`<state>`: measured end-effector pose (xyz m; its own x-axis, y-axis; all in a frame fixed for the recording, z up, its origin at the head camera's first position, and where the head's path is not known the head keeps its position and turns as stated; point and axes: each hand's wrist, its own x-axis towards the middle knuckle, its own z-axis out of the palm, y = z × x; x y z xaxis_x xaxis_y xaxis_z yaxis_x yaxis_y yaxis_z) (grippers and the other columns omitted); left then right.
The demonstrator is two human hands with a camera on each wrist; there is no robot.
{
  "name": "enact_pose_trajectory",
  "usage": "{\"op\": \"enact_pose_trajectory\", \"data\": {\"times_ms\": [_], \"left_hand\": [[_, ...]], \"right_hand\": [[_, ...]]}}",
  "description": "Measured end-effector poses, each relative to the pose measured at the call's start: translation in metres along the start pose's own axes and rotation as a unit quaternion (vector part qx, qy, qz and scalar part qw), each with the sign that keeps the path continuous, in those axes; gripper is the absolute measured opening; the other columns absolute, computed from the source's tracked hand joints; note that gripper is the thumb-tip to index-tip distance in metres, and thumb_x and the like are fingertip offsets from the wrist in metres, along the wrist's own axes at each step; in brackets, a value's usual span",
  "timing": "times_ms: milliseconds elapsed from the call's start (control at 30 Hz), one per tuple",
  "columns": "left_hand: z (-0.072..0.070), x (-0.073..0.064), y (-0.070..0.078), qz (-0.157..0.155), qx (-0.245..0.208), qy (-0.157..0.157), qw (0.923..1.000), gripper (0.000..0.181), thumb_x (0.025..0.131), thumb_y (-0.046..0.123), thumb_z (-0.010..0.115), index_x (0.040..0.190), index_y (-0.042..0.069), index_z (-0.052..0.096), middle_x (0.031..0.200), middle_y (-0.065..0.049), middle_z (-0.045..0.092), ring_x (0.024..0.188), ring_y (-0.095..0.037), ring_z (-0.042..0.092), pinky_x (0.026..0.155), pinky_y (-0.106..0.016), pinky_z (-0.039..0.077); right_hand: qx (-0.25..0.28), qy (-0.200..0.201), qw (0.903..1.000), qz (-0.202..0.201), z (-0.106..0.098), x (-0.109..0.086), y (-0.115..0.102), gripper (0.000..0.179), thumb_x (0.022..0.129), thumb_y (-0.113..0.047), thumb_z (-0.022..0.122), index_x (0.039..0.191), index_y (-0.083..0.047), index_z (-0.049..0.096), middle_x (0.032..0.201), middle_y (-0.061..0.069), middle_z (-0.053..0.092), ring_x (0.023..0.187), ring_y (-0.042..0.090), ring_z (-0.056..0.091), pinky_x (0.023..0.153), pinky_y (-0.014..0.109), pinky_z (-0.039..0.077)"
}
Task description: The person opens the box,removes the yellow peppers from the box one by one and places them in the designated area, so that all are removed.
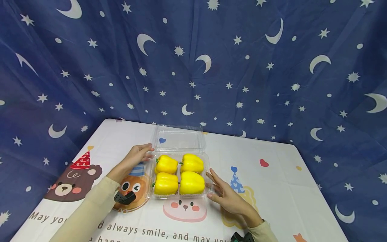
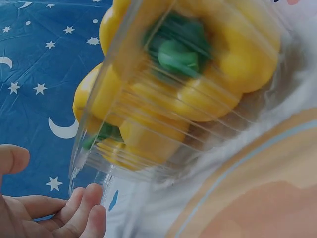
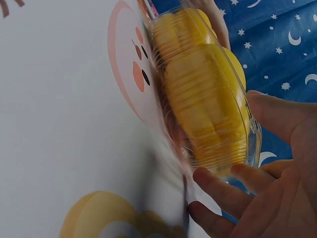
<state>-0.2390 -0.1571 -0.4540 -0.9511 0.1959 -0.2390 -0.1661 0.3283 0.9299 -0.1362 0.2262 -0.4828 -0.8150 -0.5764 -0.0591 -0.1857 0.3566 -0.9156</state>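
Observation:
A clear plastic clamshell box [image 1: 179, 197] lies on the table with its lid [image 1: 182, 140] folded back, away from me. Inside its base sit several yellow bell peppers [image 1: 192, 183] in two rows, green stems pointing left. My left hand [image 1: 137, 156] is at the box's back left corner, by the hinge, its fingers loosely extended. In the left wrist view, fingertips [image 2: 91, 196] meet the clear edge there; firm contact is hard to tell. Along the right side, my right hand [image 1: 225, 195] has spread, slightly bent fingers, with the thumb [image 3: 270, 111] close to the rim.
The table wears a white cloth [image 1: 272, 201] printed with cartoon animals and lettering. Behind it hangs a dark blue curtain [image 1: 223, 124] with moons and stars, close to the table's back edge. A black strap device [image 1: 124, 198] sits on the left wrist.

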Motion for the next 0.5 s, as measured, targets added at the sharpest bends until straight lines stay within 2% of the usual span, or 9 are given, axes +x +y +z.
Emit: {"op": "enact_pose_trajectory", "data": {"times_ms": [100, 300, 500], "left_hand": [[-0.002, -0.002, -0.003, 0.001, 0.001, -0.001, 1.0000, 0.074, 0.107, 0.048, 0.041, 0.156, -0.006, 0.026, 0.151, -0.025, 0.049, 0.122, -0.029, 0.066, 0.106, -0.040, 0.053], [-0.003, -0.005, -0.008, 0.014, 0.017, -0.003, 0.9997, 0.064, 0.110, 0.037, 0.039, 0.158, -0.002, 0.026, 0.150, -0.026, 0.049, 0.123, -0.033, 0.064, 0.105, -0.041, 0.054], [-0.004, -0.013, -0.010, 0.043, 0.039, 0.023, 0.9980, 0.059, 0.109, 0.035, 0.042, 0.159, 0.004, 0.030, 0.153, -0.026, 0.046, 0.122, -0.036, 0.064, 0.104, -0.045, 0.054]], "right_hand": [[-0.001, 0.002, 1.0000, -0.002, 0.000, 0.000, 0.000, 0.088, 0.102, -0.015, 0.059, 0.164, -0.011, -0.004, 0.169, 0.022, 0.014, 0.146, 0.045, 0.041, 0.117, 0.053, 0.032], [-0.001, 0.003, 1.0000, -0.003, 0.000, 0.001, -0.001, 0.089, 0.102, -0.015, 0.060, 0.164, -0.011, -0.004, 0.169, 0.022, 0.015, 0.145, 0.046, 0.042, 0.116, 0.053, 0.033], [0.001, 0.002, 1.0000, -0.003, 0.000, 0.001, 0.000, 0.089, 0.102, -0.015, 0.060, 0.164, -0.012, -0.004, 0.169, 0.022, 0.014, 0.145, 0.045, 0.041, 0.117, 0.053, 0.032]]}}
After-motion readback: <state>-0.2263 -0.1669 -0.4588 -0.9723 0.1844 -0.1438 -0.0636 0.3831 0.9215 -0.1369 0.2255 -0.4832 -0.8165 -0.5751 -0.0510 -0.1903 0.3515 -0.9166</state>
